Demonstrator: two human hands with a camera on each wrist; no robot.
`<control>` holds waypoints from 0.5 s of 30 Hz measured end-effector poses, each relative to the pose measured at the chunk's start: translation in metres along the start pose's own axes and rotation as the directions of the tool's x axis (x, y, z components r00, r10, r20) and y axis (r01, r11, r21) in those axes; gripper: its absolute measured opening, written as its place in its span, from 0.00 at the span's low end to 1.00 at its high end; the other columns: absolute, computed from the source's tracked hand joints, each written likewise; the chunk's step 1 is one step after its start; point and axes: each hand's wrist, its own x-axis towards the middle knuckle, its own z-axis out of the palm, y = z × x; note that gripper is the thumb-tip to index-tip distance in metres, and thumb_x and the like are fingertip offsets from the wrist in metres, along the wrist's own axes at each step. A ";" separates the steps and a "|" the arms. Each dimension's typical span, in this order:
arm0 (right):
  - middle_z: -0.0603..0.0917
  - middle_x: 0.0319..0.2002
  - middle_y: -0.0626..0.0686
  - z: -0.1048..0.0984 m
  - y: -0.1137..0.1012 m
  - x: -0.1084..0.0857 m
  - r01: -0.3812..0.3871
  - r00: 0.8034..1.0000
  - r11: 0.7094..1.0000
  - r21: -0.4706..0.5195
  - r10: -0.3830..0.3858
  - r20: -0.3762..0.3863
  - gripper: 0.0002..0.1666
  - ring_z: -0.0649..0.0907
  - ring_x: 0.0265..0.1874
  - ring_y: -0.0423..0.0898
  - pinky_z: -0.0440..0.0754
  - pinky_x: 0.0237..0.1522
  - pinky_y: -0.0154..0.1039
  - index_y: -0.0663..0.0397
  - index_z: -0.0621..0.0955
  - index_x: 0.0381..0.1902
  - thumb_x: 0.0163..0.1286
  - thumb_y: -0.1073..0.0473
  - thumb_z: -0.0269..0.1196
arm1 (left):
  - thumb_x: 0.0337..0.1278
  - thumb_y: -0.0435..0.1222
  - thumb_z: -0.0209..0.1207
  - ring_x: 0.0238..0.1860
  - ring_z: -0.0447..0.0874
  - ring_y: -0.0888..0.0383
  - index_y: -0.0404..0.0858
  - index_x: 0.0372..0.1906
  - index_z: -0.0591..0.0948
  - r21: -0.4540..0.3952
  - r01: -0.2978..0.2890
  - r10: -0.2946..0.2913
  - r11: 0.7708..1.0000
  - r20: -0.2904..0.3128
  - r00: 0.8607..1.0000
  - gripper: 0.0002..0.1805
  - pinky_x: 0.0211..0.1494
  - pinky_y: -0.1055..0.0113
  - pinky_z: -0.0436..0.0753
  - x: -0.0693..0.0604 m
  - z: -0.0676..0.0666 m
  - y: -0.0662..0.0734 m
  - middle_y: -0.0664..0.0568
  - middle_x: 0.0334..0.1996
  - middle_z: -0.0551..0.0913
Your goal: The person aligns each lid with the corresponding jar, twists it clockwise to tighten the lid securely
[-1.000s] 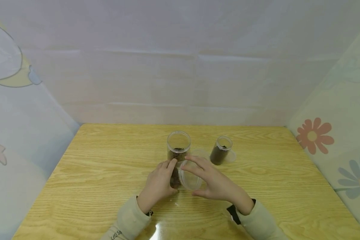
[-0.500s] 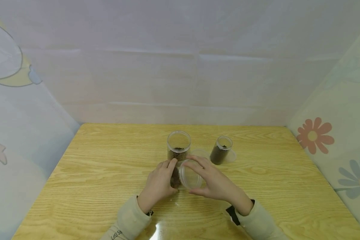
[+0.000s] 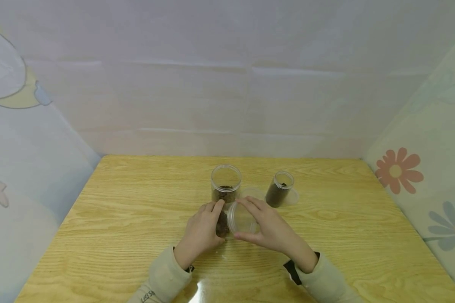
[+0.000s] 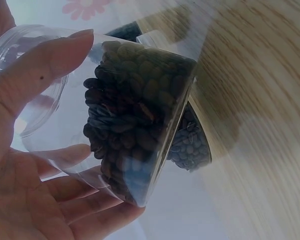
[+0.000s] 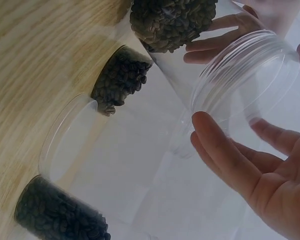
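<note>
Left hand (image 3: pixel 201 231) has the clear jar (image 3: pixel 233 221) of dark beans (image 4: pixel 130 115), thumb and fingers curved wide round its side! And the right hand (image 3: pixel 271 225) cups the mouth, thumb at one edge, fingers at the other, a broad spread. That jar leans right over the table (image 3: pixel 117 223), just in front of a second jar (image 3: pixel 226 187); a slimmer jar (image 3: pixel 278 194) stands right, clear lid (image 3: pixel 293 196) beside it.

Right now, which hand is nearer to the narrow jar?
Right: the right hand is close in front of the narrow jar; the left hand holds another jar, farther left.
</note>
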 end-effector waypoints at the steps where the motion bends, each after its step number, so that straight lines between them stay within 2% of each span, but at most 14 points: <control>1: 0.72 0.56 0.60 0.000 -0.001 0.000 -0.019 1.000 1.000 0.003 0.019 0.000 0.46 0.74 0.53 0.58 0.74 0.49 0.54 0.56 0.67 0.63 0.50 0.40 0.67 | 0.20 0.41 0.78 0.51 0.73 0.43 0.35 0.60 0.66 0.002 -0.001 0.001 1.000 0.001 1.000 0.51 0.38 0.52 0.80 0.000 0.000 0.000 0.40 0.51 0.74; 2: 0.73 0.56 0.60 0.000 -0.001 0.000 -0.036 0.999 0.999 0.006 0.036 0.000 0.46 0.74 0.53 0.57 0.75 0.48 0.53 0.56 0.67 0.62 0.51 0.39 0.67 | 0.20 0.41 0.78 0.51 0.73 0.43 0.36 0.60 0.66 0.003 0.000 0.000 1.000 0.003 1.000 0.50 0.38 0.52 0.80 0.000 0.000 0.000 0.40 0.51 0.74; 5: 0.74 0.56 0.59 0.001 -0.002 0.000 -0.079 0.997 0.997 0.016 0.079 0.000 0.46 0.80 0.39 0.46 0.78 0.44 0.47 0.57 0.68 0.62 0.52 0.38 0.66 | 0.20 0.42 0.78 0.51 0.73 0.43 0.36 0.59 0.67 0.010 -0.003 0.003 1.000 0.004 1.000 0.50 0.39 0.52 0.80 0.000 -0.001 0.001 0.40 0.50 0.74; 7: 0.75 0.55 0.58 0.002 -0.003 0.000 -0.105 0.994 0.994 0.015 0.105 0.003 0.45 0.79 0.29 0.38 0.79 0.40 0.44 0.57 0.68 0.62 0.52 0.37 0.65 | 0.20 0.42 0.78 0.51 0.73 0.43 0.36 0.59 0.67 0.014 -0.005 0.005 1.000 0.006 1.000 0.50 0.39 0.52 0.80 0.000 -0.001 0.001 0.40 0.50 0.74; 9: 0.76 0.54 0.57 0.002 -0.004 0.001 -0.136 0.991 0.991 0.022 0.135 0.010 0.45 0.77 0.24 0.35 0.79 0.39 0.43 0.57 0.68 0.61 0.52 0.37 0.65 | 0.20 0.42 0.78 0.51 0.73 0.44 0.36 0.59 0.67 0.018 -0.007 0.007 1.000 0.007 1.000 0.50 0.39 0.53 0.80 0.000 -0.001 0.001 0.40 0.50 0.74; 12: 0.76 0.54 0.57 0.002 -0.005 0.002 -0.192 0.981 0.981 0.029 0.191 0.022 0.46 0.81 0.36 0.45 0.78 0.43 0.48 0.58 0.69 0.61 0.52 0.35 0.64 | 0.20 0.42 0.78 0.51 0.73 0.44 0.36 0.59 0.67 0.025 -0.013 0.013 1.000 0.006 1.000 0.50 0.40 0.53 0.80 0.000 -0.001 0.002 0.41 0.50 0.74; 15: 0.77 0.53 0.58 0.003 -0.007 0.002 -0.250 0.968 0.968 0.038 0.249 0.031 0.46 0.78 0.47 0.55 0.76 0.45 0.52 0.59 0.69 0.60 0.52 0.34 0.63 | 0.20 0.42 0.78 0.51 0.73 0.44 0.36 0.59 0.67 0.034 -0.020 0.020 0.999 0.003 1.000 0.50 0.40 0.54 0.80 0.000 -0.001 0.003 0.41 0.50 0.74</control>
